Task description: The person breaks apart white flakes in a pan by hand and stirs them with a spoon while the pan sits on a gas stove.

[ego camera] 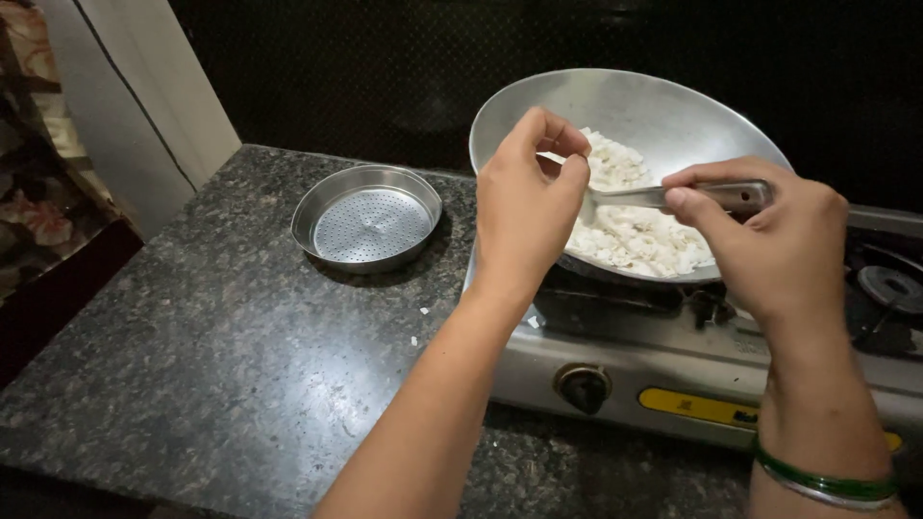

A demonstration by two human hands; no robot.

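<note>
Right hand clamped on steel spoon, bowl resting in white flakes inside tilted wok on stove; left hand fingertips pinched together at spoon tip, apparently clearing stuck flakes; perforated steamer plate set aside on granite counter

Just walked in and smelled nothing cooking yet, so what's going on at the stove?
A person stands at a gas stove. Their right hand holds a metal spoon over a steel wok with white chopped pieces in it. The left hand pinches at the spoon's tip. A perforated steel dish sits on the granite counter.
</note>
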